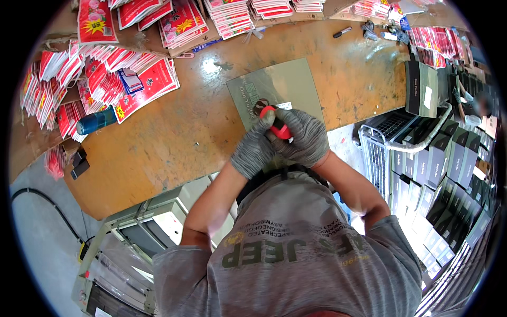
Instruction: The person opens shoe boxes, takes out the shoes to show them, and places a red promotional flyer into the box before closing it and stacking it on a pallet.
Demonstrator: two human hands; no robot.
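Observation:
Both my hands wear grey knit gloves and meet at the near edge of the wooden table. Between them is a small red-and-black tool, whose exact kind I cannot make out. My left hand is closed, its thumb pressed along the tool's left side. From the other side, my right hand closes its fingers round it. Just beyond the hands lies a flat olive-green box with pale lettering and a white label, partly covered by the gloves and the tool.
Stacks of red printed packets line the far side and left. A blue bottle lies at the left end of the table. A black marker sits at the far right. On the right, a wire cart stands beside many dark boxes.

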